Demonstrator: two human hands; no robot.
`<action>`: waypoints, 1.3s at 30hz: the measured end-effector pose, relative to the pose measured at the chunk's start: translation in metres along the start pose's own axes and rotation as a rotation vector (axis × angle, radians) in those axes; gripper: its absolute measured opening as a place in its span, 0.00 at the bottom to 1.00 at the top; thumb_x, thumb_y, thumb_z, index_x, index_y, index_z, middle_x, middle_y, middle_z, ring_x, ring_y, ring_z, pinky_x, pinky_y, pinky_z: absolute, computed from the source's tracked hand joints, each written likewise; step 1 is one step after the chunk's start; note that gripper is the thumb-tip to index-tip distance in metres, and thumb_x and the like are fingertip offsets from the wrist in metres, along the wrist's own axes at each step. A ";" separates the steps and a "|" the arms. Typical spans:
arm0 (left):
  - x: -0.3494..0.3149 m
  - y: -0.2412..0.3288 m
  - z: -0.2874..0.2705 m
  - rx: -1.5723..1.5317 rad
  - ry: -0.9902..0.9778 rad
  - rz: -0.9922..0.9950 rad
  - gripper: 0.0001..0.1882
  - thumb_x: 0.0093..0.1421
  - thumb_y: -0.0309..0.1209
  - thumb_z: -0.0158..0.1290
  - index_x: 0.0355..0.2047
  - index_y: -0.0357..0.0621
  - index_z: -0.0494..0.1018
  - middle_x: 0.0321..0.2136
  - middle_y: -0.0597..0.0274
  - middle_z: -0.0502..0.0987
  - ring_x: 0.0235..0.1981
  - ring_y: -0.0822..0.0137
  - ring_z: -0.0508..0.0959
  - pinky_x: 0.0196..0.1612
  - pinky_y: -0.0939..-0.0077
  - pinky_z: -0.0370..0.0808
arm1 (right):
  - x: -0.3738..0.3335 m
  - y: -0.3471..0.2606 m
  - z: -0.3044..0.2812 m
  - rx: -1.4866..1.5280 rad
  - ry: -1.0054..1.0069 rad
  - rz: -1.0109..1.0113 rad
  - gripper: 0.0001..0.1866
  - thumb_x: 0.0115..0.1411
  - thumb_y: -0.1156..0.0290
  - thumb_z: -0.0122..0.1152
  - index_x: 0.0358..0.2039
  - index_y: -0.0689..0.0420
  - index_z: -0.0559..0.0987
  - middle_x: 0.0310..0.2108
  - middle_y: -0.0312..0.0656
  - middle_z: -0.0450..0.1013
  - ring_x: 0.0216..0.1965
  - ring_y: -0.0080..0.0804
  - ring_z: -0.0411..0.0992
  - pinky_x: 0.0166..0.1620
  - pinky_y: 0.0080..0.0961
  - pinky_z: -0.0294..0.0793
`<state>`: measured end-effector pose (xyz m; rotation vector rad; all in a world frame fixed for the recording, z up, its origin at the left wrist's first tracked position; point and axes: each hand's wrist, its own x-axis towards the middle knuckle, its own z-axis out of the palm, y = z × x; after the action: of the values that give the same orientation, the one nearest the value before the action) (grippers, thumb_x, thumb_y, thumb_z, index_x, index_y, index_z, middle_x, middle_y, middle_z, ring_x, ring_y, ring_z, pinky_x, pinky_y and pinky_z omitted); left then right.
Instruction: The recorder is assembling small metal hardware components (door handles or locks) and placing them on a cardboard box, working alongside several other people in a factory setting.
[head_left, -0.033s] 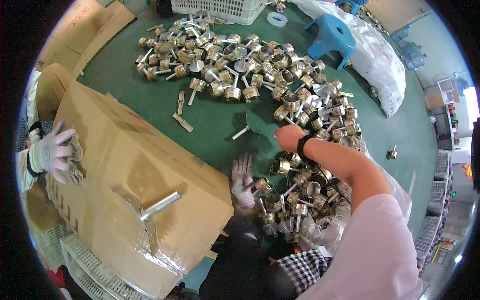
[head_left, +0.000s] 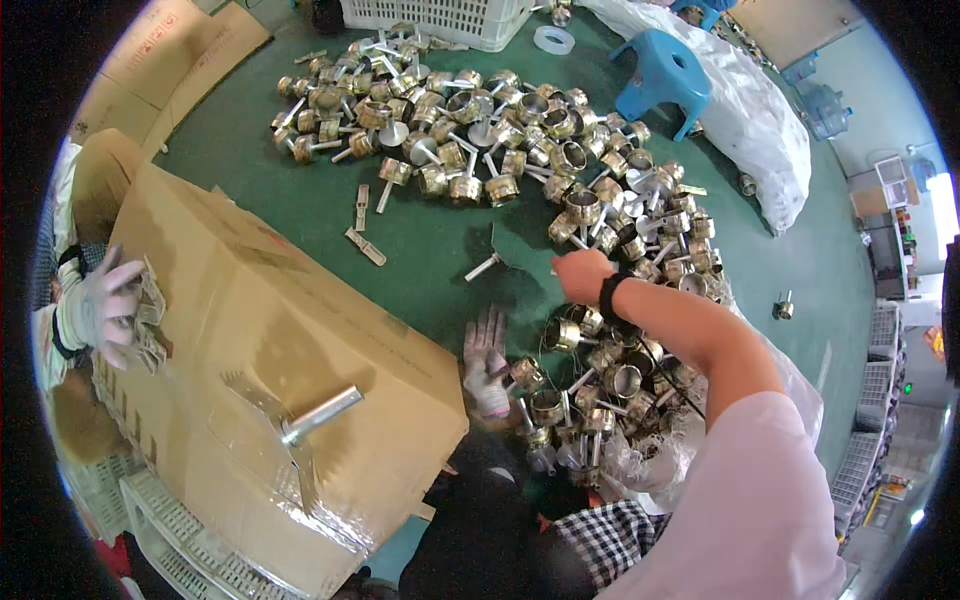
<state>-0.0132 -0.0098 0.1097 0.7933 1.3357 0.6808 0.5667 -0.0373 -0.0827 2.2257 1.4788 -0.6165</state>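
Our right hand (head_left: 583,277) curls beside stemmed metal cups (head_left: 581,216); we cannot tell its grip. We should avoid snagging them.

A workshop: metal parts (head_left: 508,134) heaped on a green floor (head_left: 420,250) (with plastic crates (head_left: 440,18) about).

- Shiny, brassy cups (head_left: 501,189), many of them with a pale stem, lay heaped on the green floor (head_left: 420,270), tilted every way.
- A metal piece (head_left: 482,268), a pale tube with a thin blade, lay near the cups.
- A bladed part (head_left: 322,415) rested on the cardboard box (head_left: 180,300), its silver tube slanting up.
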 end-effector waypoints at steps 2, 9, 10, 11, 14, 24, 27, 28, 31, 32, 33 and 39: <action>0.002 0.000 0.007 -0.009 -0.005 0.051 0.15 0.56 0.41 0.38 0.25 0.46 0.68 0.29 0.55 0.73 0.35 0.57 0.73 0.48 0.56 0.69 | -0.003 0.019 -0.001 -0.045 -0.037 -0.005 0.19 0.52 0.69 0.53 0.46 0.58 0.72 0.54 0.51 0.62 0.37 0.48 0.72 0.36 0.43 0.73; 0.001 -0.007 0.003 0.010 -0.129 0.126 0.17 0.56 0.44 0.37 0.29 0.46 0.69 0.31 0.57 0.73 0.39 0.61 0.71 0.51 0.59 0.67 | 0.024 0.066 0.022 -0.852 -0.010 -0.083 0.25 0.57 0.67 0.48 0.57 0.51 0.64 0.61 0.46 0.51 0.41 0.46 0.71 0.38 0.48 0.71; -0.002 -0.009 0.001 0.009 -0.090 0.115 0.17 0.56 0.44 0.38 0.29 0.45 0.69 0.31 0.57 0.74 0.39 0.61 0.72 0.50 0.60 0.67 | 0.039 0.072 0.031 -0.870 -0.068 -0.084 0.25 0.58 0.66 0.47 0.58 0.49 0.62 0.62 0.47 0.50 0.42 0.49 0.71 0.39 0.52 0.70; -0.004 -0.011 -0.003 0.001 -0.058 0.076 0.17 0.56 0.44 0.39 0.30 0.44 0.70 0.32 0.56 0.74 0.38 0.60 0.72 0.50 0.60 0.68 | 0.049 0.072 0.032 -0.893 -0.089 -0.069 0.24 0.59 0.65 0.45 0.58 0.43 0.63 0.59 0.47 0.55 0.42 0.49 0.71 0.39 0.53 0.70; -0.011 -0.025 -0.019 -0.079 0.081 -0.094 0.18 0.54 0.43 0.41 0.33 0.42 0.71 0.32 0.55 0.75 0.38 0.60 0.73 0.49 0.63 0.69 | 0.064 0.072 0.025 -0.629 0.023 -0.033 0.20 0.59 0.64 0.44 0.53 0.43 0.65 0.52 0.48 0.60 0.40 0.50 0.71 0.38 0.52 0.70; -0.003 -0.083 -0.057 -0.237 0.023 -0.213 0.18 0.49 0.38 0.50 0.33 0.35 0.74 0.32 0.53 0.77 0.33 0.62 0.76 0.39 0.73 0.72 | 0.030 0.097 -0.053 0.092 0.402 0.143 0.11 0.58 0.69 0.39 0.37 0.58 0.69 0.27 0.52 0.73 0.32 0.52 0.72 0.35 0.42 0.70; 0.000 -0.090 -0.052 -0.215 -0.038 -0.167 0.15 0.49 0.35 0.50 0.31 0.34 0.74 0.28 0.54 0.76 0.29 0.64 0.76 0.35 0.75 0.73 | 0.029 0.080 -0.126 0.439 0.758 -0.046 0.10 0.51 0.76 0.48 0.36 0.60 0.69 0.28 0.47 0.72 0.31 0.41 0.72 0.35 0.34 0.70; -0.001 -0.068 -0.032 -0.218 -0.006 -0.193 0.13 0.49 0.33 0.50 0.29 0.34 0.74 0.26 0.56 0.76 0.27 0.65 0.75 0.32 0.76 0.73 | 0.024 0.063 -0.164 0.484 0.843 -0.131 0.11 0.51 0.75 0.50 0.37 0.60 0.69 0.29 0.45 0.72 0.32 0.39 0.72 0.36 0.32 0.70; 0.014 -0.073 -0.033 -0.483 -0.172 -0.365 0.13 0.48 0.33 0.51 0.29 0.35 0.74 0.23 0.57 0.76 0.25 0.67 0.75 0.30 0.75 0.73 | 0.017 -0.001 -0.274 0.592 0.930 -0.394 0.13 0.50 0.74 0.56 0.37 0.59 0.70 0.32 0.42 0.73 0.34 0.32 0.72 0.38 0.27 0.71; 0.014 -0.070 -0.025 -0.382 -0.120 -0.213 0.13 0.48 0.33 0.52 0.30 0.35 0.74 0.24 0.58 0.76 0.24 0.66 0.75 0.29 0.75 0.72 | 0.021 -0.029 -0.304 0.642 0.904 -0.499 0.13 0.50 0.74 0.58 0.38 0.59 0.70 0.33 0.41 0.73 0.34 0.29 0.72 0.38 0.25 0.71; 0.014 -0.073 -0.024 -0.384 -0.120 -0.210 0.13 0.48 0.33 0.52 0.30 0.35 0.74 0.24 0.58 0.76 0.24 0.66 0.75 0.29 0.75 0.72 | 0.026 -0.060 -0.332 0.692 0.867 -0.593 0.14 0.50 0.74 0.60 0.38 0.59 0.71 0.34 0.39 0.73 0.35 0.27 0.71 0.39 0.24 0.71; 0.009 -0.089 -0.025 -0.513 -0.123 -0.239 0.13 0.46 0.30 0.55 0.31 0.34 0.74 0.28 0.56 0.77 0.28 0.63 0.77 0.35 0.71 0.75 | 0.049 -0.260 -0.433 1.022 0.522 -0.846 0.13 0.49 0.78 0.59 0.36 0.61 0.70 0.34 0.39 0.74 0.32 0.23 0.72 0.36 0.20 0.73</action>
<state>-0.0382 -0.0506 0.0306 0.2529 1.0561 0.7278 0.4034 0.3315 0.2256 2.4342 2.9302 -1.3510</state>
